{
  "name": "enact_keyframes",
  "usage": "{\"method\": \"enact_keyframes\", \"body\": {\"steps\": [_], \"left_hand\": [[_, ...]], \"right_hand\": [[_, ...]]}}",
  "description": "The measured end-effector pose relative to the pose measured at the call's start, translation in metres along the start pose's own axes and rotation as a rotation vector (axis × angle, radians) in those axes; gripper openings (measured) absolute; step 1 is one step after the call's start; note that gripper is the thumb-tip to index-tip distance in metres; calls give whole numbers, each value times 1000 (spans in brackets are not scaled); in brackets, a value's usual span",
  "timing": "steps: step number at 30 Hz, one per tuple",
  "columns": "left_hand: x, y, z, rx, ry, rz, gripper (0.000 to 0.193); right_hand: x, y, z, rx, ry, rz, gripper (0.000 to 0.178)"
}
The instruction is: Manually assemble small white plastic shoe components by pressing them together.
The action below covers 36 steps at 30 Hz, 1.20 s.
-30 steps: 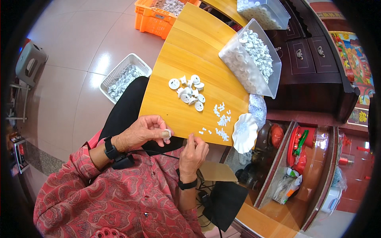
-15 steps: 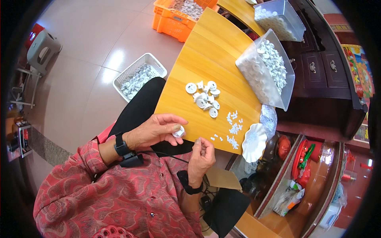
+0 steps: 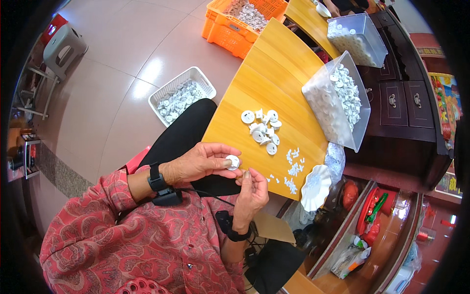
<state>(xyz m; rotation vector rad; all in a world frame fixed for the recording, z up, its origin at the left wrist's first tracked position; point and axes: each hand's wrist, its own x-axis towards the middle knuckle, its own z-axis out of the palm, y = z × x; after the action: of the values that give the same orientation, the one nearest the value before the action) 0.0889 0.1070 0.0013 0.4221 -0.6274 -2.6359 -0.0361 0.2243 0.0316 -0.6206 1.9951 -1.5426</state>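
Note:
Over the near left edge of the wooden table, my left hand [image 3: 199, 162] pinches a small round white plastic part [image 3: 233, 162] between thumb and fingers. My right hand [image 3: 251, 195] is just to the right, its thumb and fingertips pressed together close to that part. Whatever the right fingertips hold, if anything, is too small or hidden to make out. Beyond my hands lies a pile of similar round white parts [image 3: 258, 137]. Several tiny white pegs [image 3: 294, 169] are scattered to the right of the pile, beside a scalloped white dish [image 3: 315, 188].
On the table [image 3: 264, 63], a clear bin [image 3: 320, 103] full of white parts leans at the right. A white basket [image 3: 211, 90] of parts stands on the floor, left of my knee. An orange crate [image 3: 218, 36] is at the back, dark drawers [image 3: 394, 103] at the right.
My right hand has come closer to my left, so its fingertips are now almost at the round part. The left hand still holds that part. The whole view has shifted slightly.

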Motion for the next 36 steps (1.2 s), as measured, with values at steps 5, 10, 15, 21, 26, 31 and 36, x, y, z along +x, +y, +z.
{"method": "enact_keyframes", "body": {"steps": [5, 10, 15, 21, 26, 31, 36], "left_hand": [[-1, 0, 1, 10, 15, 39, 37], [0, -1, -2, 102, 35, 20, 38], [-2, 6, 3, 122, 60, -4, 33], [-1, 1, -2, 30, 16, 19, 29], [1, -1, -7, -132, -24, -11, 29], [1, -1, -3, -174, -22, -26, 30], [1, -7, -9, -139, -30, -17, 28]], "right_hand": [[1, 8, -3, -13, 10, -60, 17], [0, 5, -2, 18, 30, -49, 16], [-4, -9, 3, 124, -11, 53, 18], [-7, -16, 9, 195, -27, 66, 17], [-7, -12, 7, 176, -15, -11, 12], [-6, -13, 5, 43, -41, -150, 10], [-8, -17, 13, -29, -34, -212, 7]]}}
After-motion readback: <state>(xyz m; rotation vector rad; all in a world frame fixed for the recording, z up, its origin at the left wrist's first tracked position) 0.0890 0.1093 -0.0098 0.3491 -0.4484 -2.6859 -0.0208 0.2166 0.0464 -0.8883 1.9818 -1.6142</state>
